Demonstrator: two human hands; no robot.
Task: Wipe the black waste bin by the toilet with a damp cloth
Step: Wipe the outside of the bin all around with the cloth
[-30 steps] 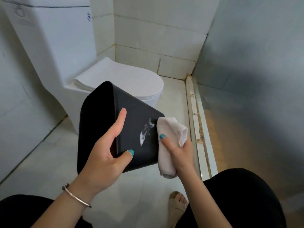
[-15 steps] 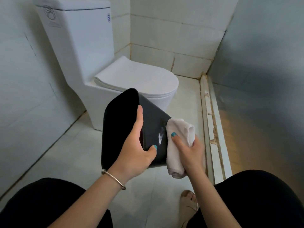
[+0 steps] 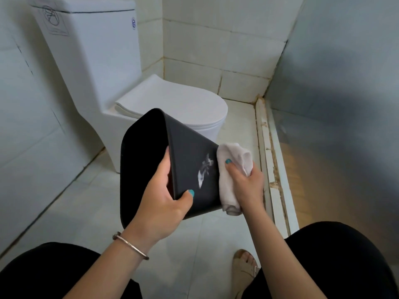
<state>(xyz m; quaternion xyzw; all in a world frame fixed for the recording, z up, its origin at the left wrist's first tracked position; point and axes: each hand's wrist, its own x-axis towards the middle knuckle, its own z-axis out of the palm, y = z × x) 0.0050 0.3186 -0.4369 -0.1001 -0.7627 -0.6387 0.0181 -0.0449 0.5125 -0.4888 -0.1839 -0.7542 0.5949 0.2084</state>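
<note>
The black waste bin [image 3: 190, 152] is lifted off the floor and tipped on its side, its open mouth turned to the left. My left hand [image 3: 164, 203] grips its rim, fingers inside and thumb on the outer wall. A white smear marks that wall near the base. My right hand [image 3: 246, 180] holds a bunched pale cloth [image 3: 235, 154] pressed against the bin's bottom edge, right beside the smear.
A white toilet [image 3: 172, 102] with its lid down stands just behind the bin. Tiled walls close in on the left and back. A raised sill [image 3: 272, 160] and a frosted panel run along the right. My knees and one sandalled foot [image 3: 244, 266] are at the bottom.
The view has shifted, so the toilet tank shows more fully. The bin has turned slightly, showing more of the smeared wall. The cloth stays at the bin's base.
</note>
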